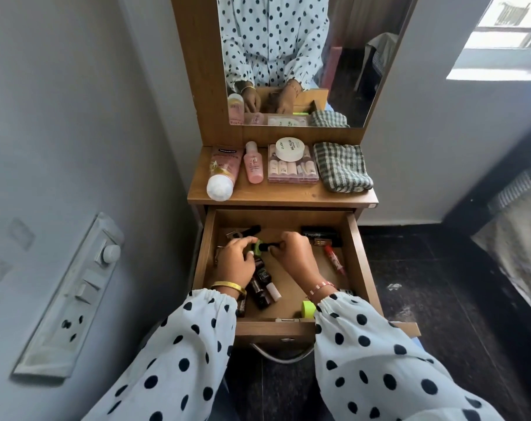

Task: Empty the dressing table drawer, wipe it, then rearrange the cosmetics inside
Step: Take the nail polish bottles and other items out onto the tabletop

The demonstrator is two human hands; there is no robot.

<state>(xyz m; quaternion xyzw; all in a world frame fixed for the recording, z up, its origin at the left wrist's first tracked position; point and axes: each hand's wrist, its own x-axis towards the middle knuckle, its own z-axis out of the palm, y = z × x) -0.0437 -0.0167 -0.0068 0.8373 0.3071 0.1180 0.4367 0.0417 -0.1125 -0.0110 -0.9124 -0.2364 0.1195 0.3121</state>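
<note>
- Dressing table (197,71): wooden, centre of the frame, with a mirror (288,41) in the upper centre and a shelf (282,194) below it.
- Drawer (361,268): pulled open below the shelf, lower centre; a metal handle (280,358) hangs on its front.
- Switch panel (73,296): on the wall, left of the frame.
- Cloth (341,167): green checked, folded, at the right end of the shelf.
- Clear box (291,173): on the shelf just left of the cloth, holding small bottles; a round white tub (289,149) sits on its lid.
- Pink tube (223,171): lies at the left end of the shelf, white cap toward the drawer.
- Pink bottle (253,162): lies between the tube and the clear box.
- Left hand (235,259): inside the drawer, left of centre, fingers curled round a small green item (259,247); a gold bangle is on the wrist.
- Right hand (291,250): inside the drawer, centre, fingers curled, pinching the end of a thin black stick (268,245) that meets the green item.
- Dark bottles (259,284): several clustered in the drawer beneath and just below the left hand, lying on their sides.
- Black sticks (320,233): at the drawer's back right corner.
- Red tube (334,259): lies at an angle in the right part of the drawer.
- Green roll (308,308): at the drawer's front, beside the right sleeve.
- Small metal items at the drawer's back left: too dim to identify.
</note>
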